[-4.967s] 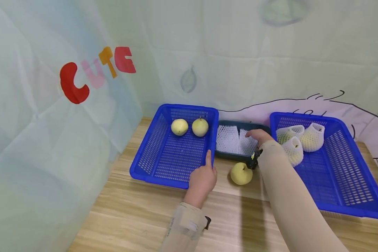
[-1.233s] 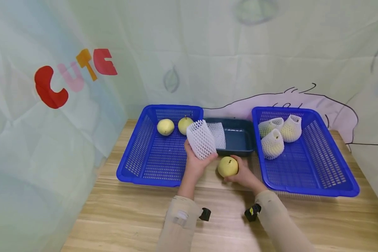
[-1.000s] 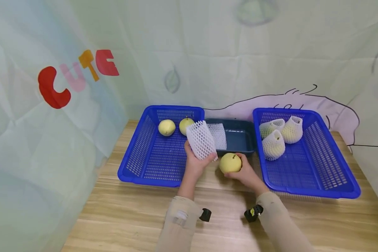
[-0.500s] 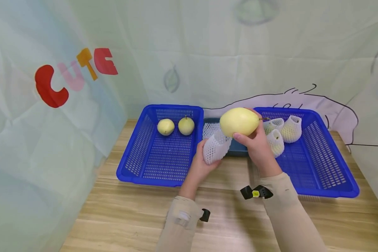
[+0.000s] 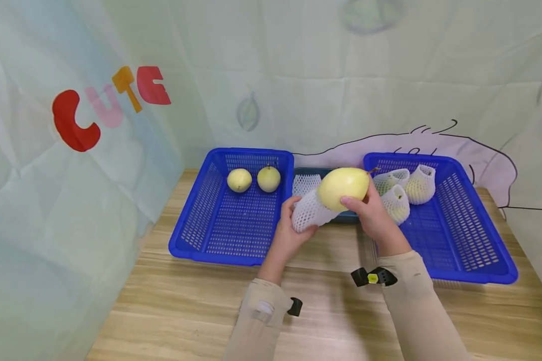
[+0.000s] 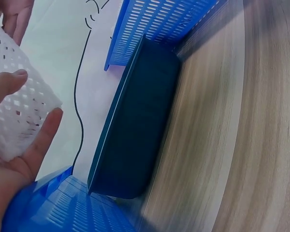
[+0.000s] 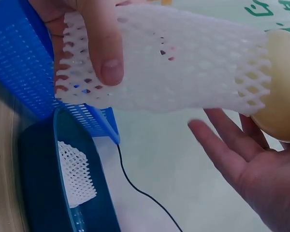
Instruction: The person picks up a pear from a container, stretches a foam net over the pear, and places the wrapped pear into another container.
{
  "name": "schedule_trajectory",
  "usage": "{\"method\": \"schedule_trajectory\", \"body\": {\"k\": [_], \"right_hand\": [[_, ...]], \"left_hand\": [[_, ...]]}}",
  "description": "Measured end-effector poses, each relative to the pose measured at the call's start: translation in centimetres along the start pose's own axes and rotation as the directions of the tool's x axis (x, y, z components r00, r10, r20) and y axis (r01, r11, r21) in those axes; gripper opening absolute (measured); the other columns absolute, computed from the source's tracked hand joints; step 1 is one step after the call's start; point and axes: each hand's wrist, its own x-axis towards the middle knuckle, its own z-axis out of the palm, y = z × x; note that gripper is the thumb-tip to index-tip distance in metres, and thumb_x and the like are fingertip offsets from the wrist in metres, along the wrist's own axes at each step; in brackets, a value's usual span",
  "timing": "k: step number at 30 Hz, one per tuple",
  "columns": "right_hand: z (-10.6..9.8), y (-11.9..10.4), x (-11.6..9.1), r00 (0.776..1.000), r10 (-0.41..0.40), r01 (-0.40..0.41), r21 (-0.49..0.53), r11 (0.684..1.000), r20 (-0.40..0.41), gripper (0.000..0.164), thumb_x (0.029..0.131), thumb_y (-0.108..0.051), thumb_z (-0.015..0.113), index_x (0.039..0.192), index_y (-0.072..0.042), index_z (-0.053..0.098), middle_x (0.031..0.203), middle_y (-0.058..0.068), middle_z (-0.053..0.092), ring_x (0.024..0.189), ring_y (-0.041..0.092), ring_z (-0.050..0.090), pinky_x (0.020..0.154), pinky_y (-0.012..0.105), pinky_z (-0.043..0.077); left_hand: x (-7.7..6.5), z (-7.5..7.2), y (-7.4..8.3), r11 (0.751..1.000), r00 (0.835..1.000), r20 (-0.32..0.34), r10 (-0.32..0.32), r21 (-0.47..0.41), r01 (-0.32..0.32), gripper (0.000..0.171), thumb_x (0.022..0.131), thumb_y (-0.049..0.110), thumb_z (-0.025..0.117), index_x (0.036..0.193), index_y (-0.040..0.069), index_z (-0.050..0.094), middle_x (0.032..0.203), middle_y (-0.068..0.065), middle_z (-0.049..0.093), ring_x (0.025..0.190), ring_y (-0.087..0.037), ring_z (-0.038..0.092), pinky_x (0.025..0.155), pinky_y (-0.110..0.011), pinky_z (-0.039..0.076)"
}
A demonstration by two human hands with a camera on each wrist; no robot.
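In the head view my left hand holds a white foam net sleeve by its lower end, thumb on one side and fingers on the other. My right hand grips a pale yellow pear, tilted with its stem to the right. The pear's far end meets the sleeve's mouth; in the right wrist view the net's edge laps over the start of the pear. Only the sleeve and hands show well in the left wrist view.
Two bare pears sit in the left blue basket. Between the baskets stands a dark green tray with another net sleeve in it. The right blue basket holds several net-covered pears.
The right hand has picked up the pear from the tabletop, raised it and turned it sideways. The left hand has tilted the sleeve toward it, and pear and sleeve now meet.
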Motion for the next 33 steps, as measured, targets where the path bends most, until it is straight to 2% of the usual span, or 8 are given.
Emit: {"method": "schedule_trajectory", "body": {"k": [8, 13, 18, 22, 24, 27, 31, 33], "right_hand": [[-0.2, 0.2, 0.0, 0.998, 0.048, -0.048, -0.002, 0.999, 0.026, 0.057, 0.077, 0.0, 0.057, 0.127, -0.011, 0.031, 0.11, -0.001, 0.05, 0.098, 0.013, 0.049, 0.083, 0.024, 0.043], [-0.4, 0.1, -0.2, 0.999, 0.036, -0.036, 0.026, 0.999, 0.024, 0.061, 0.074, 0.003, 0.063, 0.123, -0.017, 0.032, 0.116, 0.001, 0.046, 0.102, 0.015, 0.048, 0.085, 0.024, 0.043], [-0.4, -0.1, -0.6, 0.998, 0.046, -0.047, 0.03, 0.998, 0.032, 0.069, 0.069, 0.007, 0.067, 0.121, -0.019, 0.031, 0.12, 0.002, 0.043, 0.104, 0.017, 0.047, 0.085, 0.024, 0.044], [-0.3, 0.3, -0.9, 0.997, 0.015, -0.026, 0.148, 0.989, 0.077, 0.074, 0.063, 0.009, 0.071, 0.121, -0.018, 0.035, 0.121, 0.003, 0.044, 0.105, 0.018, 0.048, 0.086, 0.027, 0.045], [-0.2, 0.7, -1.1, 0.994, -0.01, -0.012, 0.21, 0.978, 0.105, 0.076, 0.062, 0.007, 0.074, 0.122, -0.018, 0.036, 0.121, 0.003, 0.045, 0.105, 0.018, 0.049, 0.086, 0.028, 0.046], [-0.1, 1.2, -1.4, 0.99, -0.047, 0.008, 0.273, 0.962, 0.136, 0.076, 0.062, 0.005, 0.075, 0.123, -0.018, 0.036, 0.12, 0.003, 0.047, 0.104, 0.017, 0.05, 0.085, 0.028, 0.046], [0.0, 1.6, -1.6, 0.984, -0.078, 0.015, 0.353, 0.935, 0.163, 0.075, 0.063, 0.009, 0.072, 0.124, -0.017, 0.036, 0.119, 0.004, 0.048, 0.103, 0.018, 0.051, 0.085, 0.029, 0.047], [0.0, 1.6, -1.6, 0.984, -0.084, 0.02, 0.369, 0.929, 0.158, 0.075, 0.062, 0.009, 0.071, 0.124, -0.017, 0.037, 0.12, 0.004, 0.048, 0.103, 0.017, 0.051, 0.085, 0.029, 0.046]], "left_hand": [[-0.2, -0.4, 2.2, 0.999, 1.0, 0.005, -0.019, -0.037, 0.02, 0.068, 0.07, -0.009, 0.072, 0.125, 0.0, 0.032, 0.099, -0.023, 0.05, 0.094, -0.031, 0.05, 0.088, -0.042, 0.041], [-0.1, 0.2, 0.1, 0.999, 1.0, 0.008, 0.016, -0.045, -0.016, 0.077, 0.068, -0.004, 0.078, 0.13, 0.005, 0.032, 0.111, -0.021, 0.048, 0.103, -0.029, 0.048, 0.092, -0.043, 0.039], [-0.4, 0.5, -1.0, 0.985, 0.987, -0.084, 0.138, 0.117, -0.128, 0.071, 0.074, 0.045, 0.073, 0.127, 0.009, 0.041, 0.123, -0.015, 0.038, 0.115, -0.029, 0.034, 0.095, -0.044, 0.032], [-0.8, 1.2, 0.5, 0.992, 0.991, -0.121, 0.054, -0.109, -0.067, 0.069, 0.085, 0.06, 0.049, 0.119, 0.001, 0.045, 0.105, -0.017, 0.047, 0.095, -0.027, 0.048, 0.075, -0.035, 0.043], [-0.8, 1.6, 1.4, 0.942, 0.997, -0.062, -0.039, -0.334, 0.016, 0.068, 0.089, 0.057, 0.045, 0.117, -0.005, 0.044, 0.097, -0.013, 0.053, 0.086, -0.023, 0.054, 0.068, -0.035, 0.049], [-0.7, 2.1, 2.6, 0.79, 0.982, 0.051, -0.181, -0.588, 0.176, 0.052, 0.093, 0.046, 0.048, 0.112, -0.002, 0.049, 0.094, -0.005, 0.058, 0.083, -0.016, 0.058, 0.07, -0.038, 0.052], [-0.7, 2.6, 3.4, 0.609, 0.954, 0.094, -0.285, -0.751, 0.255, 0.013, 0.096, 0.019, 0.049, 0.099, 0.01, 0.059, 0.092, 0.0, 0.06, 0.084, -0.011, 0.059, 0.075, -0.032, 0.052], [-0.8, 2.7, 3.6, 0.575, 0.945, 0.083, -0.315, -0.776, 0.26, 0.015, 0.095, 0.009, 0.047, 0.095, 0.012, 0.061, 0.091, 0.001, 0.061, 0.083, -0.011, 0.06, 0.074, -0.03, 0.052]]}}
